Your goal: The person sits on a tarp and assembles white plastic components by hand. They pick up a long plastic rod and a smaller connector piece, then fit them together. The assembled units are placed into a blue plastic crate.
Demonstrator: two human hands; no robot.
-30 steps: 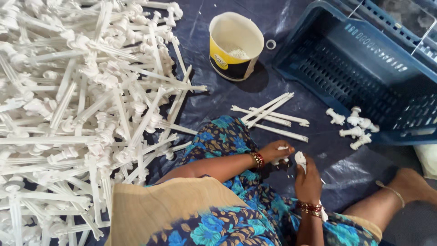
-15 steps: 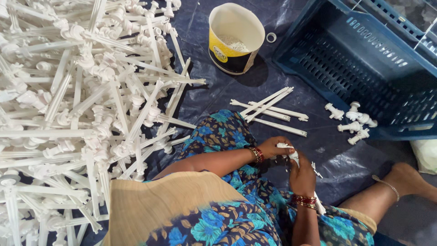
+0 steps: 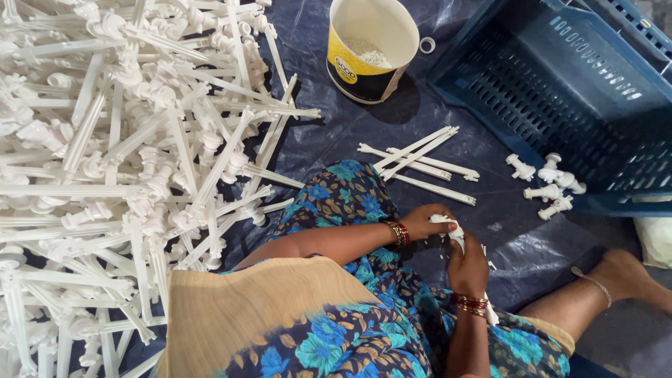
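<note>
Closest to me, my right hand [image 3: 467, 264] is curled around a white plastic piece [image 3: 448, 225], its fingers bent tight so only the top of the piece shows above them. My left hand [image 3: 428, 221] meets it from the other side, fingertips pinched on that same piece, so the part sits clamped between both hands over my lap. It looks smooth and moulded, with a thin stick running down past my right wrist. Red and gold bangles [image 3: 399, 233] ring the left wrist. Under everything lies a dark, crinkled plastic sheet [image 3: 532, 245]. Just beyond my knee rests a small bundle of bare white sticks [image 3: 420, 162], loosely crossed. To the right, a few stubby white fittings [image 3: 549, 182] lie beside the rim of a slotted blue crate [image 3: 560, 91]. To the left sprawls a large tangled heap of white sticks with knobbed ends [image 3: 126, 161]. Farthest off stands a round yellow-and-black tub [image 3: 369, 49].
</note>
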